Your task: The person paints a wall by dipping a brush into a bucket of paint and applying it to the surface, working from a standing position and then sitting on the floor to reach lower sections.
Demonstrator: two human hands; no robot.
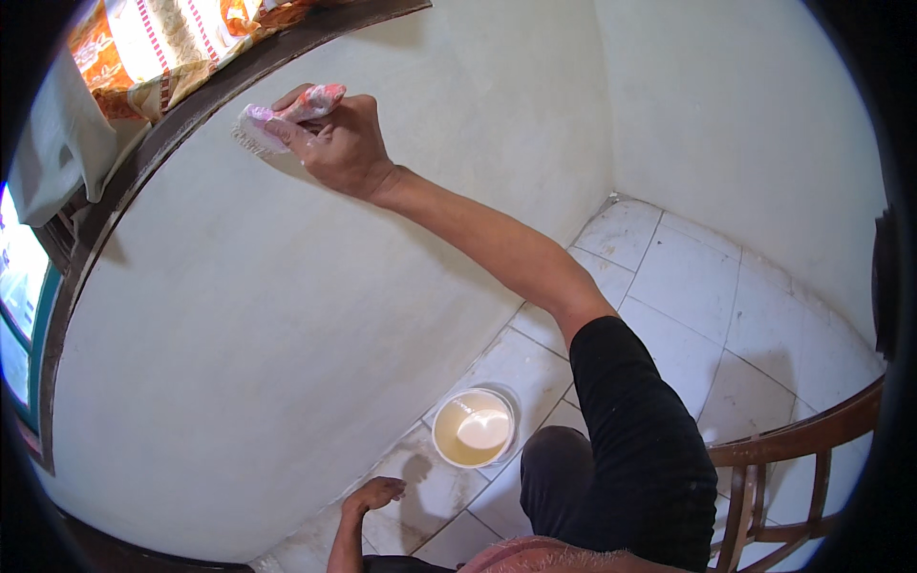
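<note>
High on the pale wall (315,286), just below the dark window frame, my right hand (349,143) is closed around a paintbrush (263,129). White paint smears its reddish handle, and its bristles touch the wall or nearly so. Some white spots show on my fingers. My left hand (376,493) hangs low by the foot of the wall, its fingers loosely stretched and nothing in them. A round white bucket (438,444) with pale cream liquid inside stands on the floor, nearest to my left hand and knee.
White floor tiles (683,277) with dirt stains run along the wall to a corner. At the lower right stands a brown wooden chair (812,435). An orange and white patterned curtain (172,48) and a grey cloth (62,143) hang at the window on the upper left.
</note>
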